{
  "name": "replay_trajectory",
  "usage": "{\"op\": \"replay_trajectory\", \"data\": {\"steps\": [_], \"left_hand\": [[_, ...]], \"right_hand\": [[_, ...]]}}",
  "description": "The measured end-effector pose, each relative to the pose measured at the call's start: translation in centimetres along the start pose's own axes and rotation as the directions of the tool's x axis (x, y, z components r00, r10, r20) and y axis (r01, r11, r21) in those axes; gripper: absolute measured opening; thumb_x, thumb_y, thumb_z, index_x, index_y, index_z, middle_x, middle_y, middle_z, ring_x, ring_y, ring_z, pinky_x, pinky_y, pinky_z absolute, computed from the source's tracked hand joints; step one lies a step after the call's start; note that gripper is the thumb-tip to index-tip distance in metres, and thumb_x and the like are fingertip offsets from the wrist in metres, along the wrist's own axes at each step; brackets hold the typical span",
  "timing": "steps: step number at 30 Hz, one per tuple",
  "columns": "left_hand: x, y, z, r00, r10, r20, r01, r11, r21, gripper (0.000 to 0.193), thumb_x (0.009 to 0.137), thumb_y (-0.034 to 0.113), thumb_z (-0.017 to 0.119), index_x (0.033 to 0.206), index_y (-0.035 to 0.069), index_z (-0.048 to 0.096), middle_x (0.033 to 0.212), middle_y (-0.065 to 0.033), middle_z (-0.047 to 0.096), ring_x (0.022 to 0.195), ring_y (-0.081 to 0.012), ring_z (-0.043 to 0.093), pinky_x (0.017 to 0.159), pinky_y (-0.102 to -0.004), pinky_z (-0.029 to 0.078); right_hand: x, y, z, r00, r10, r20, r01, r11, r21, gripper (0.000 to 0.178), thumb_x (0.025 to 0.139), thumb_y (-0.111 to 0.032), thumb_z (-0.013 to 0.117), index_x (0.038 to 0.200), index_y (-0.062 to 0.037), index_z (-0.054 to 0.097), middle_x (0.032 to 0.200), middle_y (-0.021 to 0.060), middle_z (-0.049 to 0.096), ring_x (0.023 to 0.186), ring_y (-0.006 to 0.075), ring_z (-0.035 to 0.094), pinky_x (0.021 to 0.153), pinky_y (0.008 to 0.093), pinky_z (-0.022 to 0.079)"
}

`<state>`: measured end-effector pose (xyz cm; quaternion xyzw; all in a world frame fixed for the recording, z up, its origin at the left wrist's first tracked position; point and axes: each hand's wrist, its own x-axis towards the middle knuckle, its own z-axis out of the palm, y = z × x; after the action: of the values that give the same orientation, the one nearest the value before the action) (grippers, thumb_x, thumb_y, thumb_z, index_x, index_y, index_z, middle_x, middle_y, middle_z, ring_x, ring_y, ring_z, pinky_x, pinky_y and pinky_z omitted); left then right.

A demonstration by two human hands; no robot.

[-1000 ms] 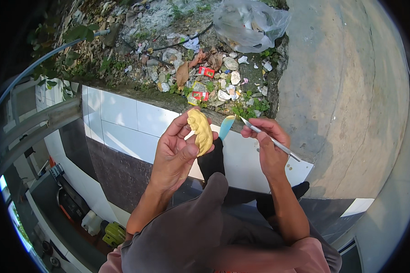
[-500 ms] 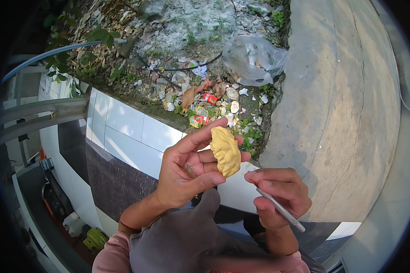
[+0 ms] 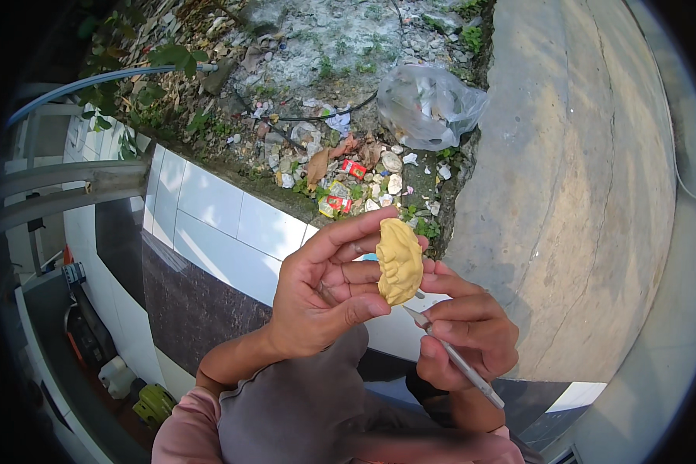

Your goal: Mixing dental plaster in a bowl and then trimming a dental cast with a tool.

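A yellow, lumpy piece that looks like clay (image 3: 400, 261), with folds along its left side, is gripped by its edges in my left hand (image 3: 317, 290). The thumb presses its lower end and the fingers reach behind it. In my right hand (image 3: 472, 329) is a slim silver craft knife (image 3: 472, 371), held like a pen with its handle slanting down to the right. Its pointed blade is just below the yellow piece's lower right edge; whether the two touch I cannot tell. My right fingertips are close by the piece's right side.
Beyond my hands lies rubble-strewn ground with litter, red wrappers (image 3: 353, 169) and a clear plastic bag (image 3: 429, 104). A concrete strip (image 3: 557, 193) runs along the right. White and dark tiles (image 3: 224, 213) border the left, with a green-yellow tool (image 3: 155, 402) low down.
My right hand has moved up and left, bringing the knife's blade close to the yellow piece. My left hand has shifted slightly right, and the piece is turned a little.
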<state>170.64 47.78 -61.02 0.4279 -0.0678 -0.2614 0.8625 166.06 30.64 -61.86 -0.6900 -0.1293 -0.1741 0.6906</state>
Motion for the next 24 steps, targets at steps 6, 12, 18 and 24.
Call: {"op": "replay_trajectory", "data": {"steps": [6,12,18,24], "left_hand": [[0.3,0.1,0.7,1.0,-0.001,-0.023,0.001,1.0,0.006,0.071,0.084,-0.002,0.063,0.141,-0.006,0.021,0.136,-0.0289,0.039,0.119,-0.0367,0.051,0.099,-0.0412,0.045],[0.2,0.1,1.1,0.988,-0.054,-0.146,0.058,0.998,0.023,0.081,0.08,0.014,0.072,0.14,0.008,0.018,0.122,-0.0219,0.049,0.113,-0.0383,0.055,0.096,-0.0475,0.048],[0.2,-0.7,0.7,0.994,0.074,-0.081,-0.082,0.992,-0.096,0.071,0.082,-0.002,0.066,0.137,0.006,0.023,0.124,-0.0216,0.045,0.116,-0.0356,0.053,0.099,-0.0452,0.045],[0.1,-0.6,0.5,0.991,0.123,-0.057,-0.125,0.992,-0.026,0.067,0.081,-0.002,0.067,0.133,0.006,0.026,0.121,-0.0205,0.046,0.114,-0.0329,0.054,0.099,-0.0446,0.046]], "right_hand": [[0.3,-0.5,-0.2,1.0,-0.004,-0.028,0.003,1.0,-0.023,0.017,0.081,-0.011,0.067,0.089,-0.0018,0.055,0.083,0.0166,0.061,0.094,0.0367,0.065,0.089,0.0544,0.049],[0.4,-0.4,0.6,0.997,0.006,-0.073,-0.01,0.999,-0.049,0.02,0.069,0.003,0.071,0.084,-0.0002,0.058,0.081,0.0158,0.064,0.092,0.0349,0.067,0.085,0.0503,0.053],[-0.3,-0.1,1.0,0.998,-0.006,-0.067,0.0,0.996,-0.084,0.021,0.082,-0.014,0.067,0.091,-0.0016,0.053,0.084,0.0171,0.061,0.091,0.0347,0.066,0.087,0.0519,0.051],[0.0,-0.4,1.5,0.993,0.017,-0.118,-0.02,1.0,-0.024,0.022,0.072,0.002,0.071,0.089,0.0001,0.057,0.083,0.0164,0.063,0.091,0.0345,0.066,0.088,0.0511,0.051]]}}
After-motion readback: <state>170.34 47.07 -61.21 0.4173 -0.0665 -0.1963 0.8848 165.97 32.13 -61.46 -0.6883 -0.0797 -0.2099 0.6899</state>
